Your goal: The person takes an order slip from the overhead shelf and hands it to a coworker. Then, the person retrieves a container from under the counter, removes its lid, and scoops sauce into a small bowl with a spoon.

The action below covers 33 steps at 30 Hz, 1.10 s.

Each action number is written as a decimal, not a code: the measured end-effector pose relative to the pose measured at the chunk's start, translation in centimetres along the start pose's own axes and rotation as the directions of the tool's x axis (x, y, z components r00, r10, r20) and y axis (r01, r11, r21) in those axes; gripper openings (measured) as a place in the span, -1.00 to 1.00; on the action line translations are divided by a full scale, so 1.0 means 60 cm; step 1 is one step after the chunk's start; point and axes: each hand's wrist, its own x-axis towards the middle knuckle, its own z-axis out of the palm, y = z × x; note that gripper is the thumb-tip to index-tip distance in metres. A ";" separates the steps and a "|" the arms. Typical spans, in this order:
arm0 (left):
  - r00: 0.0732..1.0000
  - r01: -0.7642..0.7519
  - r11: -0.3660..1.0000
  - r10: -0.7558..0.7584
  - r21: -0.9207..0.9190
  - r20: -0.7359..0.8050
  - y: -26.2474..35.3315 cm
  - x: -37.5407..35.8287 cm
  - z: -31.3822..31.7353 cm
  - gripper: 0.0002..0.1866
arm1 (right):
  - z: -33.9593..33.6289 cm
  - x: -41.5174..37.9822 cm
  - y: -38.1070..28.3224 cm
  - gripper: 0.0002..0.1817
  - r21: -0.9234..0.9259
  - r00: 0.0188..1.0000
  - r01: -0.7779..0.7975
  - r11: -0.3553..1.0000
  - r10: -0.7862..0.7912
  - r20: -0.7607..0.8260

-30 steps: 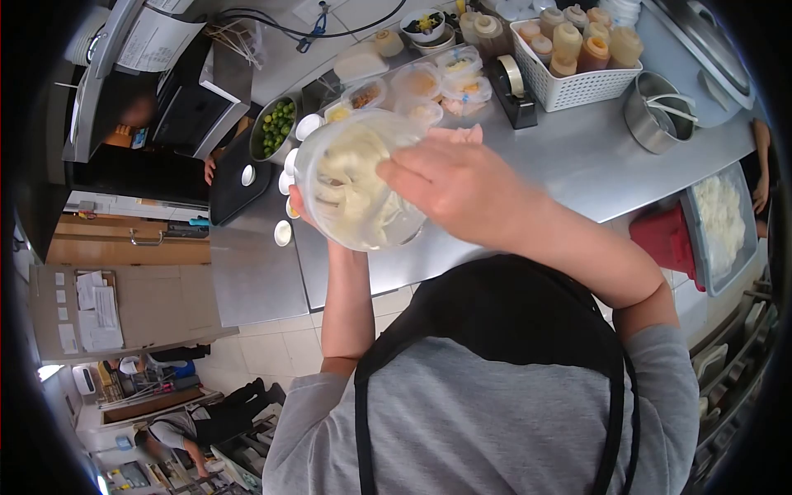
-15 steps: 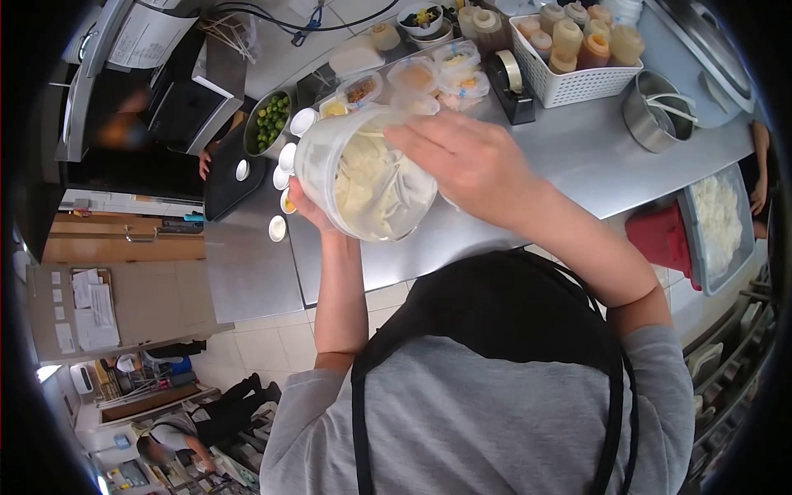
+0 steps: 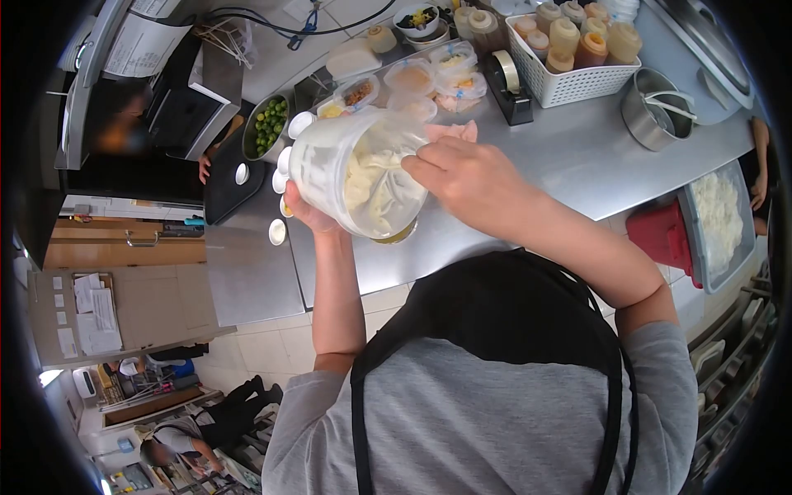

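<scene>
Head view has the tub (image 3: 322, 169) tilted over the surface (image 3: 569, 148), left hand (image 3: 310, 210) holding its eight-o'clock side, right hand (image 3: 470, 177) at its mouth's three o'clock, fingers (image 3: 423, 169) narrowed, their grip unclear.

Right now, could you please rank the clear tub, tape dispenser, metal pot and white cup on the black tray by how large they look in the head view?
Largest to smallest:
clear tub
metal pot
tape dispenser
white cup

One big see-through tub (image 3: 326, 165), six little white cups (image 3: 277, 232), one white basket (image 3: 582, 87), one black tray (image 3: 227, 196) and one tape roll (image 3: 507, 74) are showing.
</scene>
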 end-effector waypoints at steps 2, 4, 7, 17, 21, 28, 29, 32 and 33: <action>1.000 0.010 0.999 -0.009 -0.053 0.006 -0.008 0.000 -0.014 -0.01 | 0.000 0.004 0.004 -0.75 0.016 0.994 -0.023 1.000 0.025 -0.109; 1.000 0.021 0.998 -0.019 -0.059 0.022 -0.013 -0.001 -0.016 -0.01 | 0.007 0.005 0.009 -0.83 0.034 0.975 -0.052 0.998 0.058 -0.216; 0.998 0.025 0.998 -0.022 -0.055 0.058 -0.025 0.006 -0.027 -0.03 | 0.032 -0.005 0.017 -0.85 -0.056 0.989 -0.079 0.995 0.071 -0.130; 0.996 0.087 0.996 -0.088 -0.024 -0.007 -0.078 0.002 -0.071 -0.15 | 0.103 -0.095 0.067 -0.76 0.337 0.916 -0.305 0.891 0.371 -0.152; 0.984 0.156 0.980 -0.165 -0.126 -0.064 -0.131 -0.009 -0.076 -0.27 | 0.133 -0.138 0.073 -0.82 0.603 0.659 -0.704 0.374 0.659 0.361; 0.982 0.141 0.976 -0.159 -0.167 -0.103 -0.186 -0.004 -0.095 -0.34 | 0.136 -0.178 0.091 -0.86 0.661 0.502 -0.737 -0.144 0.537 0.677; 0.982 0.141 0.976 -0.160 -0.168 -0.103 -0.186 -0.003 -0.095 -0.34 | 0.126 -0.175 0.090 -0.85 0.652 0.477 -0.735 -0.187 0.542 0.692; 0.972 0.134 0.971 -0.168 -0.198 -0.163 -0.184 0.002 -0.101 -0.36 | 0.113 -0.176 0.094 -0.84 0.646 0.453 -0.729 -0.225 0.549 0.702; 0.973 0.145 0.973 -0.173 -0.178 -0.153 -0.185 0.003 -0.110 -0.35 | 0.110 -0.177 0.097 -0.83 0.651 0.456 -0.727 -0.220 0.555 0.696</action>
